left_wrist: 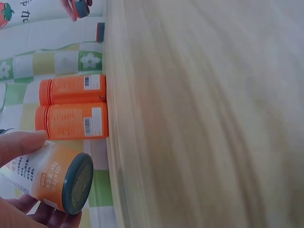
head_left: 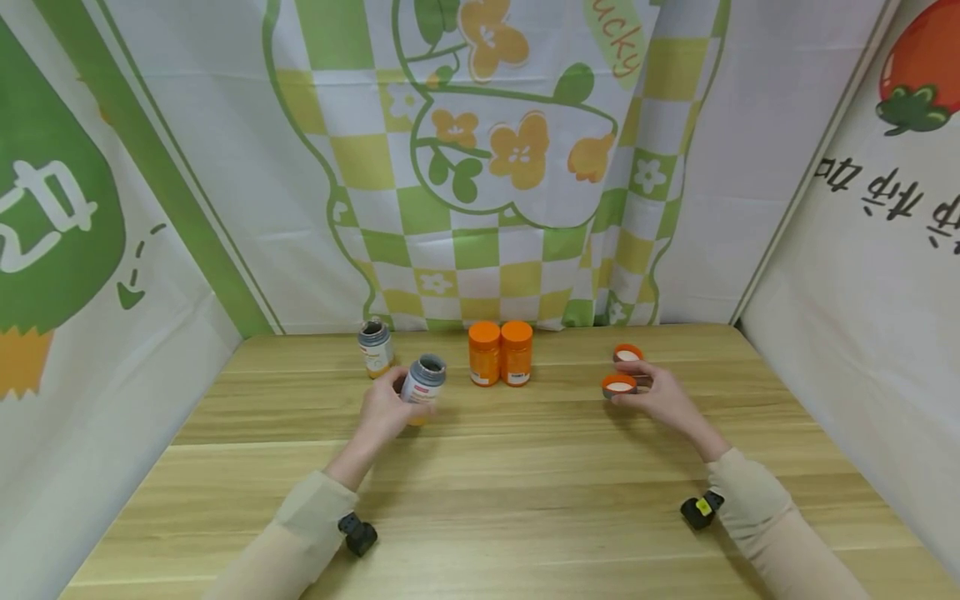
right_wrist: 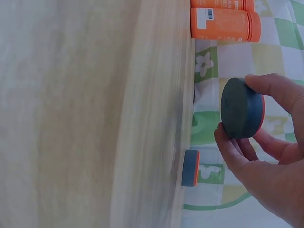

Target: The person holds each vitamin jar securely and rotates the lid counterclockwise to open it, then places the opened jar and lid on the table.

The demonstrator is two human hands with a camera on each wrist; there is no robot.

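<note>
Uncapped bottle [head_left: 426, 382]: we hold it in the left grip [head_left: 384, 410], thumb on one side and fingers curled round the other. Its open mouth projects above the grip and faces up; in the left wrist view, its dark base projects below the fingers, clear of the surface [head_left: 480, 500]. We pinch a cap [right_wrist: 241, 108] between the thumb and fingers of the right grip [head_left: 660, 402]. The cap sits at the fingertips, raised off the surface, orange rim and white inner face upward. We find a second cap [right_wrist: 190, 167] resting on the surface just behind it, orange rim also up. We locate a second open bottle [head_left: 376, 350] upright behind the left grip. Two orange bottles [head_left: 484, 357] stand side by side, lids on, between the two grips, nearer the left.
</note>
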